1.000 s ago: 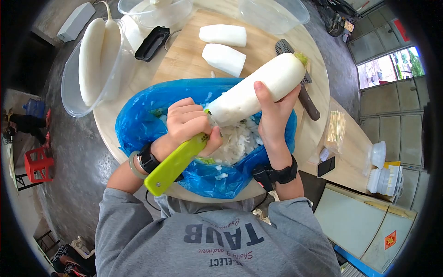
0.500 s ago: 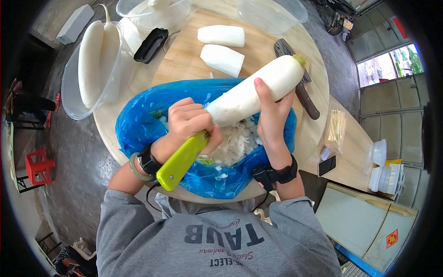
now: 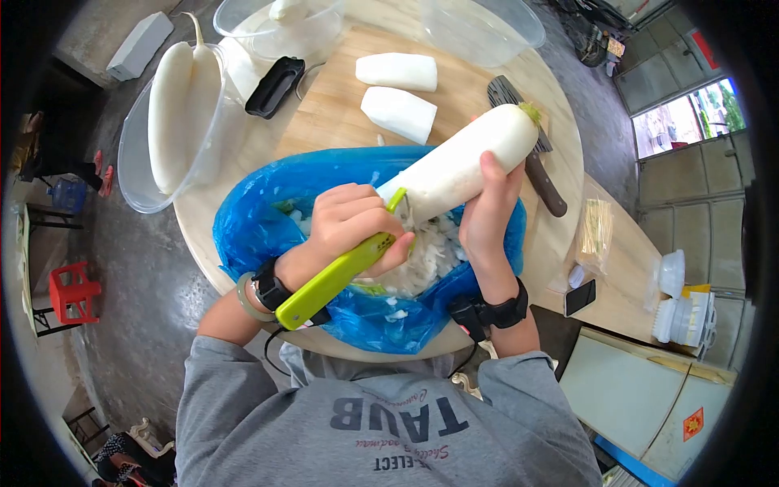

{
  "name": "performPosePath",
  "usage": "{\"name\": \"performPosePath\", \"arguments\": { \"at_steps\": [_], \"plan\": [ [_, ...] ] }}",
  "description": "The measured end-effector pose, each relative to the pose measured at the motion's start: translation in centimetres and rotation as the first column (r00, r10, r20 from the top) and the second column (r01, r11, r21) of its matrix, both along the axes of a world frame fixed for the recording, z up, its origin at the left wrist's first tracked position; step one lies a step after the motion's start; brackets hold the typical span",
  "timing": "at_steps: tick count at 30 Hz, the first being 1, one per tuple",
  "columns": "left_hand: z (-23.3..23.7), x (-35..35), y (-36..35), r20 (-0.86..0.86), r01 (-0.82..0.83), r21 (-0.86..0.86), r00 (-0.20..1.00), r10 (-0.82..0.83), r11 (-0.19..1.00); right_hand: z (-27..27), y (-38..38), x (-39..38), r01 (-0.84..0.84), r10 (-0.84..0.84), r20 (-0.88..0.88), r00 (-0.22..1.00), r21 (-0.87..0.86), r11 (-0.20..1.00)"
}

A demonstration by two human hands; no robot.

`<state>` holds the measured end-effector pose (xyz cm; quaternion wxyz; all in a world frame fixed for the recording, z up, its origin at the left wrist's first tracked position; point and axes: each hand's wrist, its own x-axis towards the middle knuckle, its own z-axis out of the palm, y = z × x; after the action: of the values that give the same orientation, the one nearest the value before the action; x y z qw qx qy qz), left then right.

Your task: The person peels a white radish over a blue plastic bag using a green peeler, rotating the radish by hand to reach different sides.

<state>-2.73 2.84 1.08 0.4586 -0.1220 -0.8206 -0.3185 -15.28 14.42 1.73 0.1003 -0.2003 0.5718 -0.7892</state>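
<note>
Radish [image 3: 466, 158] held to a peeler [image 3: 334, 280] above a blue bag [image 3: 341, 165]

In the head view, the left hand [image 3: 357, 223] is clamped around the green handle of the peeler, whose head lies over the radish near its lower end; whether the blade is biting is too small to tell. The right hand [image 3: 491, 215] grips the radish from the near side, thumb along it. The hands are apart, each on its own thing. The radish slants up and to the right above the bag, its leafy green stub at the far end. White peelings [image 3: 430, 253] fill the bag, at the near edge of the round desk [image 3: 570, 118].

Beyond the bag, two white cut pieces [image 3: 398, 115] lie one behind the other on a wooden board [image 3: 329, 101]. A knife [image 3: 545, 185] rests to the right, partly hidden by the radish. On the left, a clear box [image 3: 132, 191] holds two whole radishes [image 3: 170, 122], with a black tray [image 3: 274, 87] between it and the board. Two more clear boxes [image 3: 487, 32] stand at the far edge. On a lower-right wooden surface [image 3: 617, 302] lie a packet of thin sticks [image 3: 596, 231] and a phone [image 3: 580, 298]. A red stool [image 3: 75, 292] stands on the floor [image 3: 138, 341], far left.
</note>
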Motion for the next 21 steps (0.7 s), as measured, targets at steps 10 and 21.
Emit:
{"name": "performPosePath", "arguments": {
  "at_steps": [10, 21],
  "plan": [
    [0.2, 0.6, -0.3, -0.018, -0.003, 0.037, 1.000, 0.004, 0.999, 0.4, -0.2, 0.1, -0.074, 0.074, 0.012, 0.997, -0.044, 0.996],
    [0.2, 0.8, -0.6, 0.075, -0.115, 0.114, 0.991, 0.107, 0.987, 0.5, -0.2, 0.3, -0.033, 0.036, 0.031, 0.999, -0.070, 0.997]
  ]
}}
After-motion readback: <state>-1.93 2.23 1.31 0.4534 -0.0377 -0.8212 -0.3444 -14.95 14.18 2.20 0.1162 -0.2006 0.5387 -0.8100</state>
